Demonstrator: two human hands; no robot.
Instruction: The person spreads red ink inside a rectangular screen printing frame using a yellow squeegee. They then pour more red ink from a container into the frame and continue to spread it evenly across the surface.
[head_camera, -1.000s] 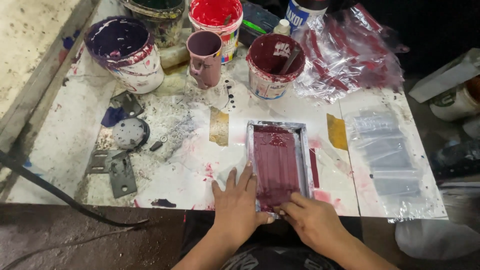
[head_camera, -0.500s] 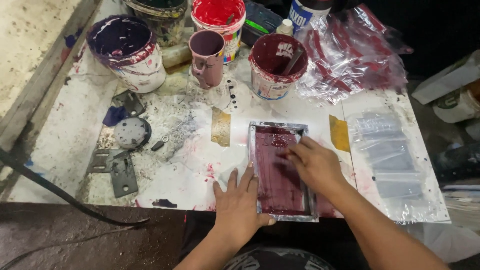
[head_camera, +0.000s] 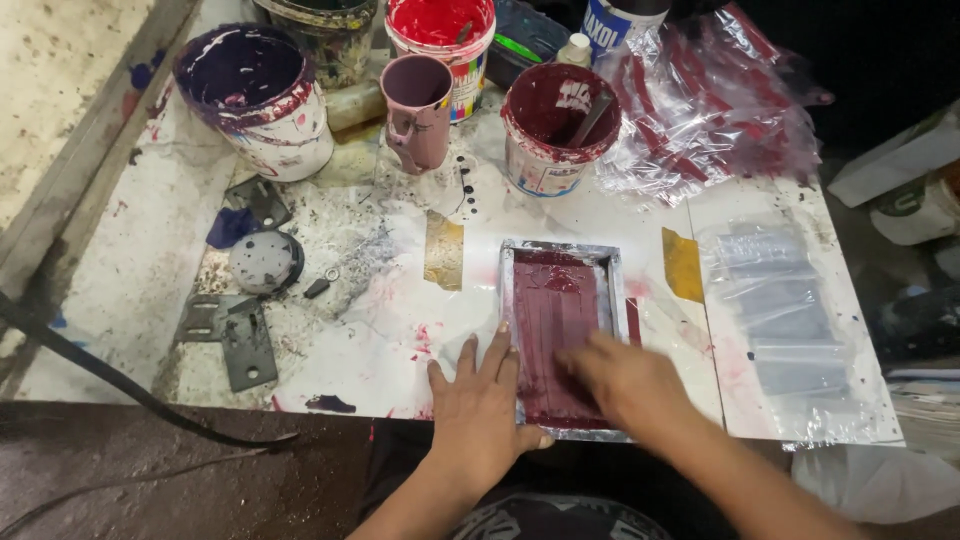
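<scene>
Your left hand lay spread, pinning the stiff, ink-slick screen frame by its near-left rail, while your blurred right hand, grip unclear, pressed its mesh.

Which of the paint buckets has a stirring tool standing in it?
The maroon paint bucket, directly behind the framed screen. A flat stirrer leans inside it; the purple bucket at left shows none, and the red bucket only a small dark bit.
</scene>
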